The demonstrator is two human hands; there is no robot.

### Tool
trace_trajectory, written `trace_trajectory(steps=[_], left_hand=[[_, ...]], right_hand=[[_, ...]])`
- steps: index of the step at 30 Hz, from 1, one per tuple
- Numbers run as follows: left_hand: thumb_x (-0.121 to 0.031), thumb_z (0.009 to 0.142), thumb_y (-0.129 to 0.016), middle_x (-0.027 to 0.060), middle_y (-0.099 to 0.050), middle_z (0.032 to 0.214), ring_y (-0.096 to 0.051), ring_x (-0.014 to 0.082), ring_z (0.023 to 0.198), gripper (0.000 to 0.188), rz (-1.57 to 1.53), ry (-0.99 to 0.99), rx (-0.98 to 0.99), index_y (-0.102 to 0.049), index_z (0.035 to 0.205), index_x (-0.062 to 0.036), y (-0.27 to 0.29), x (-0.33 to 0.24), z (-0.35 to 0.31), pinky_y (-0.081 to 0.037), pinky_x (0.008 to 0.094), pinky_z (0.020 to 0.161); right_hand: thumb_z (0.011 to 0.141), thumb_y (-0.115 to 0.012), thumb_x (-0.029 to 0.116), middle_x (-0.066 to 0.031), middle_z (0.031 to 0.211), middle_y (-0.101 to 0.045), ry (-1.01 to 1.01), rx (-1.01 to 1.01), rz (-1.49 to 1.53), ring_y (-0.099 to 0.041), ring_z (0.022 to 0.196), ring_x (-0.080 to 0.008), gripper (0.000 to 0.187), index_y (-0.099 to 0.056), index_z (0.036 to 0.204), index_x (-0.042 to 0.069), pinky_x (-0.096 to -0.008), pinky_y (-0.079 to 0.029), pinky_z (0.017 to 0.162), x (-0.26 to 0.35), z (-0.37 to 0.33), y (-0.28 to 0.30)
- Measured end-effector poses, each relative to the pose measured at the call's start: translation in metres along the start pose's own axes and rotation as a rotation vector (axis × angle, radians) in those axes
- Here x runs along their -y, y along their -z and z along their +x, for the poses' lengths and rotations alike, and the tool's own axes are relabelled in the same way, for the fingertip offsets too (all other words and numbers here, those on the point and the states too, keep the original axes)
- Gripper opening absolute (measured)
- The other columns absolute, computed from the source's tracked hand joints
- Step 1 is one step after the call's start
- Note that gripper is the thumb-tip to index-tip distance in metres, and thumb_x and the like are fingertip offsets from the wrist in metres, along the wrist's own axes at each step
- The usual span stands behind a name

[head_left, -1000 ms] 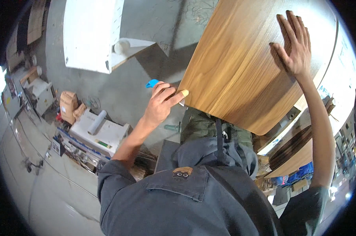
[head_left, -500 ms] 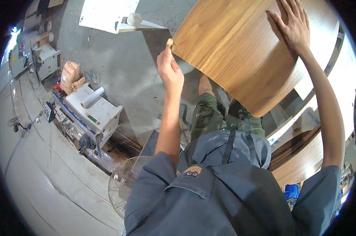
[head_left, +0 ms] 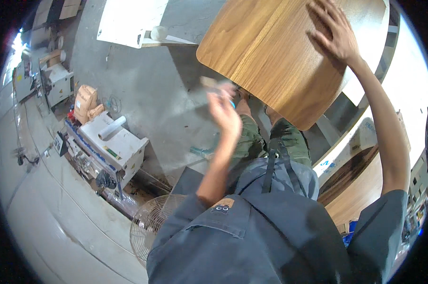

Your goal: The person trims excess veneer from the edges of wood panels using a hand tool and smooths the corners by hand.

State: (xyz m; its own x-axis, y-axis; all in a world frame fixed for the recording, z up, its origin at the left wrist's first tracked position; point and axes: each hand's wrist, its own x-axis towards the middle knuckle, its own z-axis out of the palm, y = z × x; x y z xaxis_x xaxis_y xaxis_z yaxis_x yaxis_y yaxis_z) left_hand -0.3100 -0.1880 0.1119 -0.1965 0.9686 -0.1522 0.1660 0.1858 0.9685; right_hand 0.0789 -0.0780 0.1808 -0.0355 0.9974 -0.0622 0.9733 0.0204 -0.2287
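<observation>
A wood-grained panel (head_left: pixel 270 52) with rounded corners lies in front of me, its near edge above my legs. My right hand (head_left: pixel 334 35) rests flat on its top near the right side, fingers spread. Just off the panel's near left edge, my left hand (head_left: pixel 223 106) is smeared by motion. Its fingers are closed on a small tan block-like piece (head_left: pixel 208 83) whose exact kind I cannot make out. A bit of blue shows beside that hand, too blurred to name.
A white board (head_left: pixel 128 21) with a white roll (head_left: pixel 159 32) stands at the far left. On the left is a white machine cabinet (head_left: pixel 124 142) with a tube on top, beside a brown paper sack (head_left: pixel 85 102). A wire fan guard (head_left: pixel 152 222) is near my left elbow. Curved wooden panels (head_left: pixel 356 189) lie right.
My left hand has come away from the panel's left corner, moving nearer and right with the tan piece. The panel has shifted slightly left, and my right hand has moved left with it.
</observation>
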Motion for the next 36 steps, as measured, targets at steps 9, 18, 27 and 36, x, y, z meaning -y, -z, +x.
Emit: trace_trajectory(steps=[9, 18, 27, 36], left_hand=[[-0.013, 0.100, -0.076, 0.0102, -0.070, 0.128, -0.064, 0.0149, 0.111, 0.049, -0.307, 0.045, 0.230, -0.057, 0.141, 0.0062, -0.007, -0.026, 0.144, -0.049, 0.0302, 0.097], [-0.011, 0.110, -0.050, 0.0112, -0.070, 0.122, -0.066, 0.0199, 0.111, 0.039, -0.156, -0.180, 0.573, -0.054, 0.146, 0.0000, -0.032, -0.030, 0.346, -0.053, 0.0323, 0.095], [-0.013, 0.108, -0.050, 0.0258, -0.067, 0.135, -0.070, 0.0315, 0.113, 0.041, 0.480, -0.623, 0.803, -0.063, 0.147, -0.0117, -0.072, -0.084, 0.365, -0.053, 0.0462, 0.098], [0.000, 0.089, -0.062, 0.0090, -0.072, 0.102, -0.063, 0.0309, 0.098, 0.049, 0.572, -0.778, 0.608, -0.073, 0.134, -0.0151, 0.030, -0.019, 0.114, -0.049, 0.0458, 0.095]], right_hand=[[0.096, -0.035, 0.085, -0.0046, 0.177, -0.021, 0.024, -0.188, -0.236, -0.015, 0.164, -0.0293, 0.091, -0.027, 0.169, 0.032, -0.0508, -0.011, 0.135, -0.007, -0.060, -0.041], [0.096, -0.050, 0.079, -0.0147, 0.177, -0.016, -0.389, -0.136, -0.162, -0.011, 0.163, -0.0380, 0.095, -0.027, 0.169, 0.022, -0.0565, -0.009, 0.132, 0.092, -0.066, -0.056], [0.092, -0.042, 0.088, -0.0059, 0.177, -0.021, -0.021, -0.153, -0.223, -0.017, 0.163, -0.0326, 0.092, -0.034, 0.167, 0.035, -0.0525, -0.013, 0.133, 0.021, -0.034, -0.044], [0.090, -0.050, 0.083, -0.0217, 0.170, -0.032, -0.135, -0.014, -0.164, -0.024, 0.158, -0.0471, 0.096, -0.045, 0.162, 0.020, -0.0610, -0.019, 0.128, 0.049, -0.022, -0.017]])
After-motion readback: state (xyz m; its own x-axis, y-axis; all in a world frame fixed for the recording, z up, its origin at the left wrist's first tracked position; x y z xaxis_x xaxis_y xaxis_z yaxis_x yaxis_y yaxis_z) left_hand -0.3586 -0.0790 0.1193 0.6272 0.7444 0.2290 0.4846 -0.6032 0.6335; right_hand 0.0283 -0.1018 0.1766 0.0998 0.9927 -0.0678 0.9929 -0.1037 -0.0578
